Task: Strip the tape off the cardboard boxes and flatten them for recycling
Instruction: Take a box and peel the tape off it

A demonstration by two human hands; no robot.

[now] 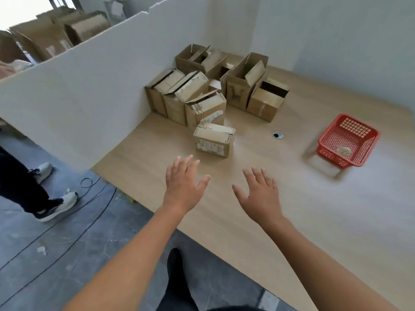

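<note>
While both hands hover open above the table [314, 221], the task appears to stand at its opening step: reaching for a box to work on. At far left, a bystander's shoes [56, 203] rest on the grey floor, outside a white partition [89, 86] that bounds the table's left side. Against that partition, at the far end, stands a cluster of cardboard boxes [195, 95]. Those on its left are packed upright side by side, and those on its right gape open at the top. None appears flattened. Just in front of the cluster, nearest the person, lies a small closed box [214, 140], its label facing near and what looks like tape along its top edges. The left hand [183, 182] hangs just short of this box, fingers straight and spread, holding nothing. The right hand [260, 194], a little nearer and to the right, is likewise spread and empty. Neither seems to touch the box. Further right a round cable port [277, 135] is set in the table top, and beyond it a red plastic basket [348, 140] holds a pale crumpled wad, too blurred to identify. The next move probably calls for closing both hands on the small box's sides, drawing it near, then finding a loose tape end to peel.
</note>
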